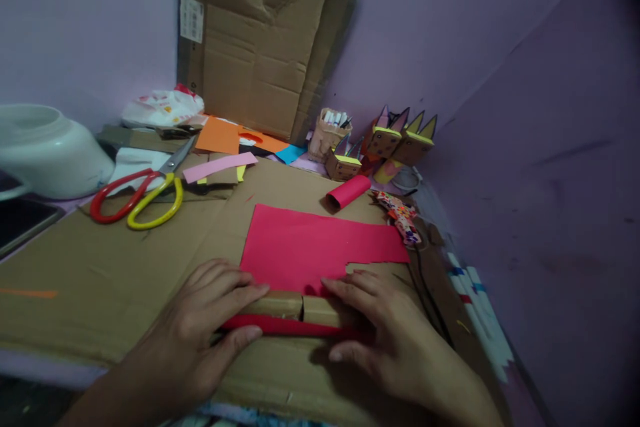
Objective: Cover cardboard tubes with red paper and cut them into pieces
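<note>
Two short brown cardboard tubes lie end to end in front of me, the left tube (277, 304) and the right tube (326, 310), with a dark gap between them. Red paper (295, 247) lies flat behind them, and its near edge is turned up along their front. My left hand (200, 323) grips the left end, fingers on top and thumb in front. On the right end, my right hand (387, 320) closes in the same way. Both outer ends are hidden by my hands. A rectangular notch is cut from the paper's right side.
Scissors (150, 193) with red and yellow handles lie at left, near a white pot (65, 153). A rolled red tube (349, 193), cardboard figures (400, 143) and a pen holder (327, 133) stand behind. A patterned glue gun (400, 213) and markers (480, 313) are at right.
</note>
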`<action>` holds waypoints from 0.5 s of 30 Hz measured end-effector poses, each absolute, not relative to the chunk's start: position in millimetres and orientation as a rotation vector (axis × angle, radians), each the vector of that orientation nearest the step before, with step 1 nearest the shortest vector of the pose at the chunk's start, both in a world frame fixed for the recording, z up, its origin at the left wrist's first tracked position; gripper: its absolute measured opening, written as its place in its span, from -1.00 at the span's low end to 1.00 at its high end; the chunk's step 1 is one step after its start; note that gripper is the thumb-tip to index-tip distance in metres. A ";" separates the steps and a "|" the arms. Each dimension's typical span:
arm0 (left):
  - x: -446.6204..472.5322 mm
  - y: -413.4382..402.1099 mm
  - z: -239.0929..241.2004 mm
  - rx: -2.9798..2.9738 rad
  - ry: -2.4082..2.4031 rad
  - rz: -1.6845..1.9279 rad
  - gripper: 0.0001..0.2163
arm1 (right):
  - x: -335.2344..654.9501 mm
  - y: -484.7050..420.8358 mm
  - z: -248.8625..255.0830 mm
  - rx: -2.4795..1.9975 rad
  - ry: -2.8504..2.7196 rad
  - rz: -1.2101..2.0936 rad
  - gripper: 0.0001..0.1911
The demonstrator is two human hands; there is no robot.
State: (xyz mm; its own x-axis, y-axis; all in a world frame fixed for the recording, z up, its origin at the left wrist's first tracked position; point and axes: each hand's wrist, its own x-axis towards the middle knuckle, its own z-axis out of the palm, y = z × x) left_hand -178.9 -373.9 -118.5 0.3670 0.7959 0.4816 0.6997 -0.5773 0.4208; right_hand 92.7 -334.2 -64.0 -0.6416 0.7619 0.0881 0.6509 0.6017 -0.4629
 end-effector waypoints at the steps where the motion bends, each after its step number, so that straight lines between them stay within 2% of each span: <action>1: -179.0 -373.9 -120.0 2.471 1.369 1.021 -0.70 | 96.1 -335.4 -64.2 -1.154 -2.503 0.591 -0.41; 3: -180.4 -373.8 -124.1 2.473 1.385 1.055 -0.72 | 105.2 -337.7 -67.3 -1.159 -2.341 0.653 -0.41; 8: -191.9 -369.0 -140.0 2.598 1.358 0.986 -0.62 | 128.7 -339.3 -90.4 -1.336 -1.561 0.654 -0.83; 11: -200.1 -365.7 -150.8 2.559 1.385 1.013 -0.60 | 132.4 -336.5 -101.0 -1.399 -1.260 0.615 -0.84; 15: -209.2 -364.6 -161.1 2.531 1.423 0.985 -0.60 | 125.7 -335.9 -99.3 -1.373 -1.301 0.685 -0.85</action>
State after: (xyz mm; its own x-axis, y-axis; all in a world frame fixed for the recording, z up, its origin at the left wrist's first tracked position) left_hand -209.2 -364.6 -161.1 0.3640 0.7892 0.4946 0.7409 -0.5671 0.3597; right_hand 125.7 -335.9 -99.3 0.2379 0.9376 0.2535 0.3215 0.1702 -0.9315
